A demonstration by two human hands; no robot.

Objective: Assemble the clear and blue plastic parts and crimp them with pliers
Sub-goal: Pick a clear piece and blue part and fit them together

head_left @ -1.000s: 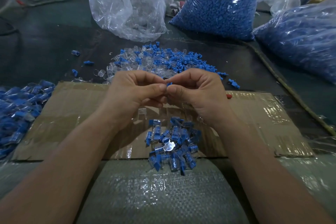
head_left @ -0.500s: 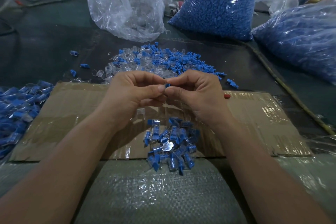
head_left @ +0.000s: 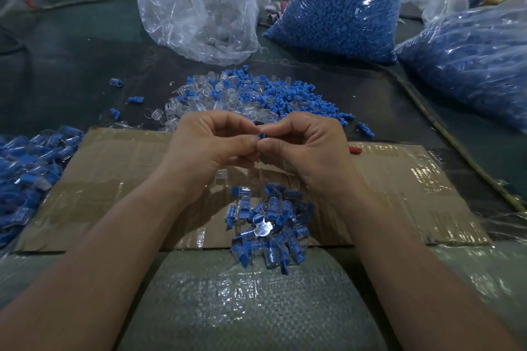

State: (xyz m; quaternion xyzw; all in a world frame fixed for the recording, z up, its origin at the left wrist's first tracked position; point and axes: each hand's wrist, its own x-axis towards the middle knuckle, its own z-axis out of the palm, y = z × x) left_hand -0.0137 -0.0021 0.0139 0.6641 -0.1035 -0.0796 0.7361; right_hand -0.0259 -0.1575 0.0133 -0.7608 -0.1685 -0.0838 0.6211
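Most of the piece being worked is buried under fingertips: only a sliver of a blue part shows where the two hands meet, and whether a clear shell sits on it cannot be told. A small red tip pokes out from behind the right hand; the rest of that thing is hidden. The left hand and the right hand both have thumb and forefinger curled in and pinched onto the blue part from opposite sides, the thumb tips touching just below it, held above the far edge of the cardboard sheet. Too little of the part shows to tell which way its long axis runs. Below the wrists lies a heap of joined clear-and-blue pieces; beyond the knuckles spreads a scatter of loose clear and blue parts.
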